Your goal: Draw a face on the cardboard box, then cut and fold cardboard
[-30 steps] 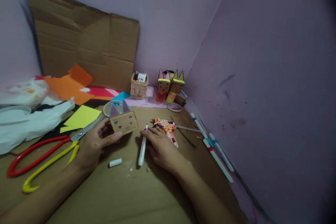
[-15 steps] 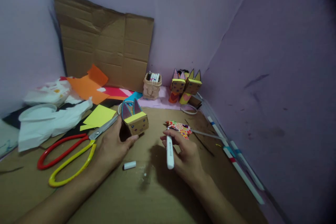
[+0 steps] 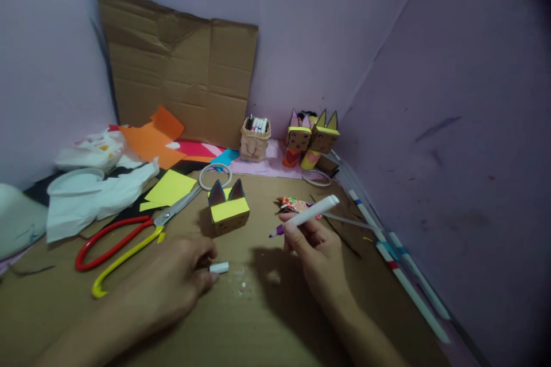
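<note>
My right hand (image 3: 316,246) holds a white marker (image 3: 312,211), its purple tip pointing left and down above the cardboard. My left hand (image 3: 185,269) lies low over the cardboard, thumb and fingers closed around one end of a white marker cap (image 3: 220,268). Just behind that hand stands a small cardboard box head (image 3: 230,215) with a yellow top and two dark pointed ears, its face tipped downward and no hand on it. Large scissors (image 3: 163,217) with red and yellow handles lie partly behind my left forearm.
A paper holder of markers (image 3: 255,143) stands at the back, beside two eared box figures (image 3: 325,139). Coloured paper (image 3: 170,188) and white plastic (image 3: 103,195) lie left. A floral-wrapped object (image 3: 295,204) lies behind my right hand; striped white sticks (image 3: 413,292) run along the right wall.
My left hand has let go of the box head and moved down to the marker cap. The box head now stands tipped forward. My right hand has turned the marker so its purple tip shows.
</note>
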Tool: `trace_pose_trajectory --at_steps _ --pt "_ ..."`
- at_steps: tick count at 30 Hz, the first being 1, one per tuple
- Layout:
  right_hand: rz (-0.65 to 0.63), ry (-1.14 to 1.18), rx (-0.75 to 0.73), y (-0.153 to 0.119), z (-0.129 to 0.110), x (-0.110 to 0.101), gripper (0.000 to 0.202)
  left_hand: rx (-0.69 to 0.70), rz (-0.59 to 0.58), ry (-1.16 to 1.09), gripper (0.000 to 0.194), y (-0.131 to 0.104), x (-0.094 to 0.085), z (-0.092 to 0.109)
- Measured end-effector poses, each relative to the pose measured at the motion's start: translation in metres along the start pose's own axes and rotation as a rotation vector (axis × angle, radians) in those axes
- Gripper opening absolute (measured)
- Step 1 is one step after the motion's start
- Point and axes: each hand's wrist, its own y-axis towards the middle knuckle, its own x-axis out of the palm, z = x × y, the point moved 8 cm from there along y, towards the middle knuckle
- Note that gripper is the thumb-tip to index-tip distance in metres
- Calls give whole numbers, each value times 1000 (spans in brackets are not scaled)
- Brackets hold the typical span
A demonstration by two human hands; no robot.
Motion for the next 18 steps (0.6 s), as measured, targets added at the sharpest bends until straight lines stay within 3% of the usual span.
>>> trace_pose_trajectory --at_steps 2,5,11,18 --pt "-27 77 64 0 5 4 22 26 -108 155 5 1 20 4" --pt "-78 156 131 -3 11 9 25 99 -96 234 8 2 32 10" --pt "-236 358 243 -15 18 25 30 125 -68 -142 13 1 35 20" --pt "-253 222 180 -20 14 27 31 115 30 -409 15 4 34 15"
